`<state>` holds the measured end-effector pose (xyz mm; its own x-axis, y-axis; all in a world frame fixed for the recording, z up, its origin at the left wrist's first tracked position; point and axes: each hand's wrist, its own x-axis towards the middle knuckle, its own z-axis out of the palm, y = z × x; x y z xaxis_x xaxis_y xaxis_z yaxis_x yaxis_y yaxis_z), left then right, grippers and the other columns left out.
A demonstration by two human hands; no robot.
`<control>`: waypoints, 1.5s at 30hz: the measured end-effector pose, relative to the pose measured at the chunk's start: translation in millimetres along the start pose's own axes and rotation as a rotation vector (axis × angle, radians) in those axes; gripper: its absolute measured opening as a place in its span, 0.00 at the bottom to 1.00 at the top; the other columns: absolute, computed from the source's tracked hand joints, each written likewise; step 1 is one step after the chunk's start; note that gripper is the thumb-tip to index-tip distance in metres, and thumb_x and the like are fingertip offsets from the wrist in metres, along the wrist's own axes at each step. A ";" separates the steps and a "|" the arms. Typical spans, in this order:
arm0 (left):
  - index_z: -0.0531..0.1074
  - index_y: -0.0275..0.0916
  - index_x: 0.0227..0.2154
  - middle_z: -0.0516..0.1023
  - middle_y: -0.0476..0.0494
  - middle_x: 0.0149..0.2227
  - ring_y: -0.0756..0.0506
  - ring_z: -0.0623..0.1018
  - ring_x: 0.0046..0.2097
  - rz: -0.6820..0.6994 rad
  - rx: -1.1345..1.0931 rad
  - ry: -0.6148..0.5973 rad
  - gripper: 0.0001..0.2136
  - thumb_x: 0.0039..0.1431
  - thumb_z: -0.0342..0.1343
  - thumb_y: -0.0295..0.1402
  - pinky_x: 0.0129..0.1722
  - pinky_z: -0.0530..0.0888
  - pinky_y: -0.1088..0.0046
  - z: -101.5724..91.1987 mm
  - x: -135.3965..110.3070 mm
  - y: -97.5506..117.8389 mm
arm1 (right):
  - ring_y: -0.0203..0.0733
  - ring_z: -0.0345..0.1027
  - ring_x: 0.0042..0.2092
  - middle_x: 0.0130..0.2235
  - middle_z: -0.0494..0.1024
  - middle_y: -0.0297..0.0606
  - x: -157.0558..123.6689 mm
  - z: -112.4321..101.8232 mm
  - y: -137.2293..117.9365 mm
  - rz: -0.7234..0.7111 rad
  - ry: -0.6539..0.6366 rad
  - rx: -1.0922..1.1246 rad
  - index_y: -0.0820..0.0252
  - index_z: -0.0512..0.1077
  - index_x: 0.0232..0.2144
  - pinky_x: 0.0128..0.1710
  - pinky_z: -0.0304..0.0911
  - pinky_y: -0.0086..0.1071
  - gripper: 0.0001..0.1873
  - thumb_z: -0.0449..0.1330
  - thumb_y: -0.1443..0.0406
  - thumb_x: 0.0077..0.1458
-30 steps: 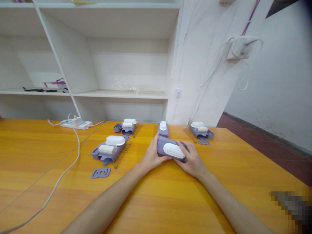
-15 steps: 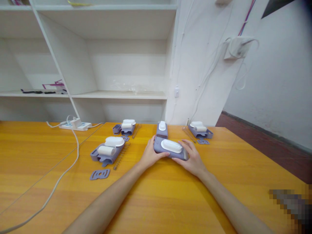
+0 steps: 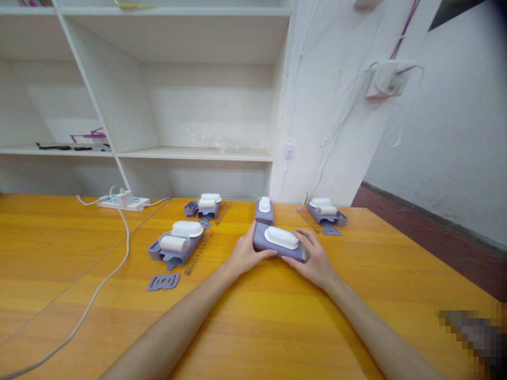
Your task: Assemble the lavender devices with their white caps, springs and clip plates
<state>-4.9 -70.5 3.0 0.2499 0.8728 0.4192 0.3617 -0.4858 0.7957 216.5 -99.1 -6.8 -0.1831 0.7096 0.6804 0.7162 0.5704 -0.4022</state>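
Both hands hold a purple-grey brush case [image 3: 261,240] with a white oval, bristle-like pad [image 3: 282,237] facing up. My left hand [image 3: 247,253] is closed on its left end, thumb along the near side. At the right end, my right hand [image 3: 312,256] grips it between the thumb and fingers. Just behind stands a similar purple case [image 3: 264,215] with a white top; the held one overlaps its near end in view. Whether the held case rests on the table or is slightly raised, I cannot tell.
On the wooden table [image 3: 245,327], parts sets with purple housings [image 3: 178,256], white rollers [image 3: 175,243], springs [image 3: 198,253] and flat purple plates [image 3: 163,282] lie left, back left and back right. A power strip [image 3: 124,202] and its cable [image 3: 99,290] are at left. White shelves [image 3: 198,154] stand behind.
Both hands keep their grip on the brush case, which sits a touch further right in view. The whole view has shifted slightly.
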 end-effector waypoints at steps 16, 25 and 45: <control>0.55 0.40 0.54 0.64 0.38 0.54 0.38 0.64 0.55 -0.030 0.266 -0.019 0.45 0.34 0.60 0.57 0.54 0.59 0.61 5.1 3.7 -11.5 | 0.47 0.56 0.55 0.54 0.63 0.42 2.5 -1.4 -1.6 0.032 -0.195 0.018 0.54 0.55 0.56 0.56 0.53 0.43 0.34 0.60 0.58 0.49; 0.54 0.39 0.56 0.62 0.38 0.56 0.37 0.61 0.58 -0.090 0.328 -0.003 0.44 0.37 0.57 0.59 0.56 0.56 0.60 9.6 2.5 -12.5 | 0.46 0.56 0.55 0.54 0.64 0.42 1.7 1.8 6.0 0.044 -0.166 -0.046 0.55 0.54 0.57 0.55 0.54 0.43 0.27 0.52 0.57 0.56; 0.62 0.40 0.50 0.67 0.53 0.20 0.50 0.68 0.22 0.233 0.178 -0.227 0.16 0.61 0.42 0.37 0.24 0.62 0.76 0.9 -10.2 13.0 | 0.47 0.58 0.51 0.48 0.69 0.40 15.4 -17.4 -20.8 0.049 -0.157 -0.426 0.48 0.67 0.49 0.47 0.53 0.41 0.20 0.47 0.54 0.59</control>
<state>-1.9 -85.8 8.6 0.5297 0.7147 0.4567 0.4169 -0.6883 0.5936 210.5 -107.3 22.7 -0.2181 0.8046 0.5524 0.9337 0.3368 -0.1219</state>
